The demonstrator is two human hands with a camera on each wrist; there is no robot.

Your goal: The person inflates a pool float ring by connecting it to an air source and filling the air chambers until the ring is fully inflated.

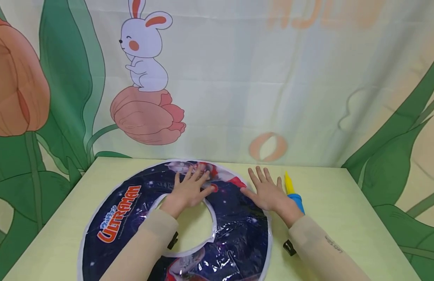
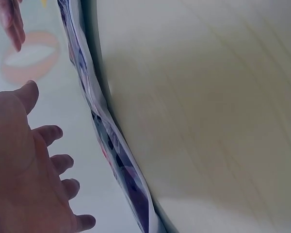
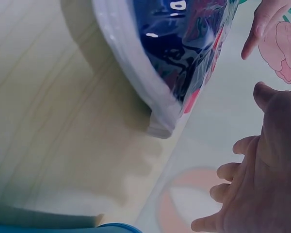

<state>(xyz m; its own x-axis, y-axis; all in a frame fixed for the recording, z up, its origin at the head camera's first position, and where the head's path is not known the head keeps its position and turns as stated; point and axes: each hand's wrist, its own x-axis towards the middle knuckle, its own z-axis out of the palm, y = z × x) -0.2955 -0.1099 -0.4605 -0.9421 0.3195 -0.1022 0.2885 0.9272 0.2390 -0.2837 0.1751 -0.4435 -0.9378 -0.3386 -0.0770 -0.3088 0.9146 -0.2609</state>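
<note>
A deflated swim ring printed dark blue with "ULTRAMAN" in orange lies flat on a pale green table. My left hand is spread, fingers straight, over the ring's far part beside its inner hole. My right hand is spread the same way at the ring's right rim. Neither hand holds anything. The left wrist view shows the left hand beside the ring's edge. The right wrist view shows the right hand next to the ring's white rim.
A yellow and blue hand pump lies on the table just right of my right hand. A printed cloth with a rabbit and tulips hangs behind the table's far edge. Bare tabletop lies to the right of the pump.
</note>
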